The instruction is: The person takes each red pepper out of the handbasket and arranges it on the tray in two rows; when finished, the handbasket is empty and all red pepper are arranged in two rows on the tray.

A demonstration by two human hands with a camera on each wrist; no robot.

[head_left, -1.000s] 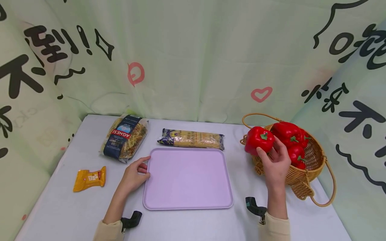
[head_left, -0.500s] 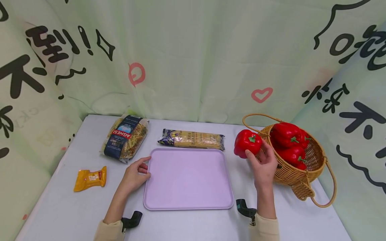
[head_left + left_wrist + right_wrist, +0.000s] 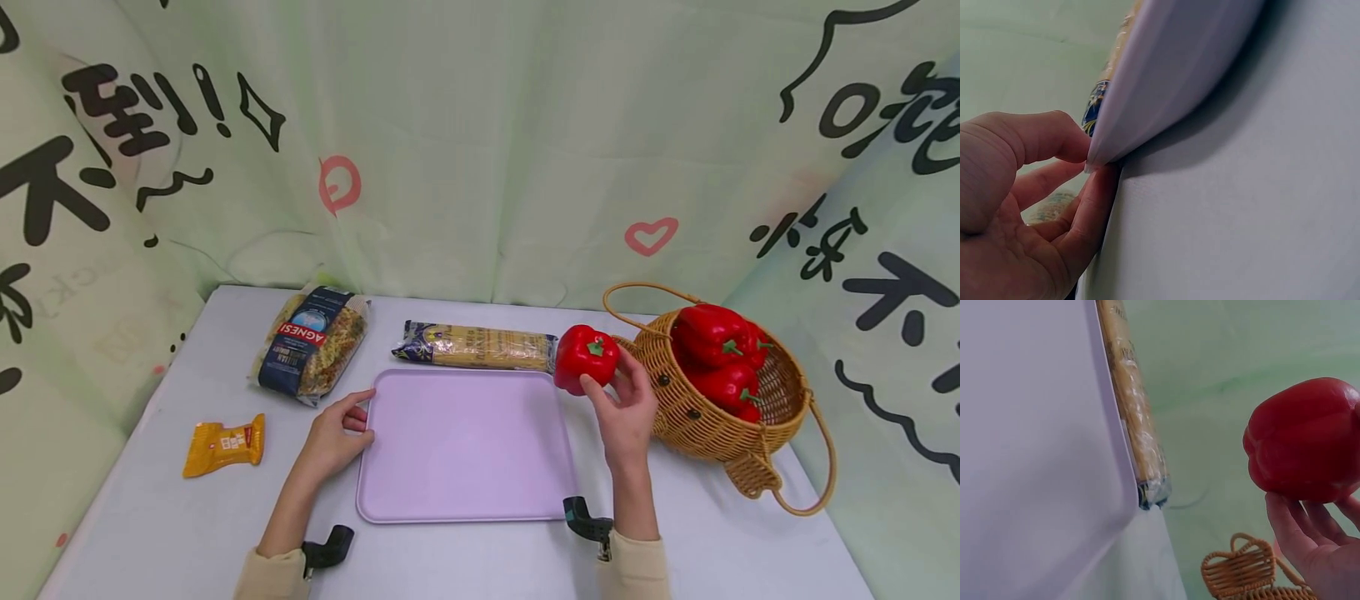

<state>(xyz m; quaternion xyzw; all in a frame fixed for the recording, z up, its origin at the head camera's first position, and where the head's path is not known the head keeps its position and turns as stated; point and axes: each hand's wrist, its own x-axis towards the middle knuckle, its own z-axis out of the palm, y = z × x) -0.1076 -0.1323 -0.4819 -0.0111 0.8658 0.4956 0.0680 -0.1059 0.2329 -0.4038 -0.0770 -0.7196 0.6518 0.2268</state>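
A glossy red bell pepper (image 3: 587, 360) with a green stem is held up in my right hand (image 3: 626, 408), thumb and fingers around its side. In the head view it overlaps the far right corner of a pale purple tray (image 3: 465, 450); the right wrist view shows the fingers under the pepper (image 3: 1304, 440). My left hand (image 3: 335, 433) is at the tray's left edge, and the left wrist view has its thumb and a finger on either side of the rim. A woven basket (image 3: 705, 433) on the right contains several more red peppers (image 3: 712, 329).
Behind the tray lies a long packet of spaghetti (image 3: 480, 346). A bag of pasta (image 3: 307, 346) with a dark blue label sits at the back left, and a small orange wrapped snack (image 3: 225, 446) is nearer on the left. A printed curtain (image 3: 465, 167) encloses the table.
My right hand has carried the pepper leftward from in front of the basket to beside the tray's far right corner. The left hand and tray stay where they were.
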